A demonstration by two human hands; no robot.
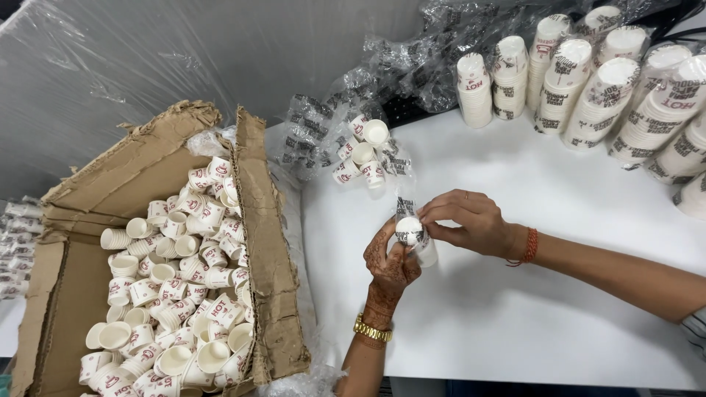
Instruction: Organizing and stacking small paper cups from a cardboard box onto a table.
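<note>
A short stack of small paper cups (414, 237), sheathed in a clear printed plastic sleeve (406, 208), is held above a white table (515, 294), near its left edge and between two bare hands. The left hand (390, 261), patterned with henna and wearing a gold watch (372, 328) at the wrist, grips the stack from below, fingers curled closed around it. The right hand (471, 220), with a ring on one finger and a red thread bracelet (529, 246) at the wrist, meets the stack from the right, its fingertips pinched narrow on the plastic at the top.

Just beyond the hands, a few loose cups (364, 158) lie in crumpled clear wrapping (316, 136) on the table. At the far right of the table, wrapped tall stacks of cups (588, 81) stand and lean together in rows.

To the left, touching the table's edge, a torn cardboard box (268, 242) sits open, heaped with loose white cups with red print (180, 287), some on their sides and some mouth up. A grey plastic sheet (147, 59) covers the background behind the box.
</note>
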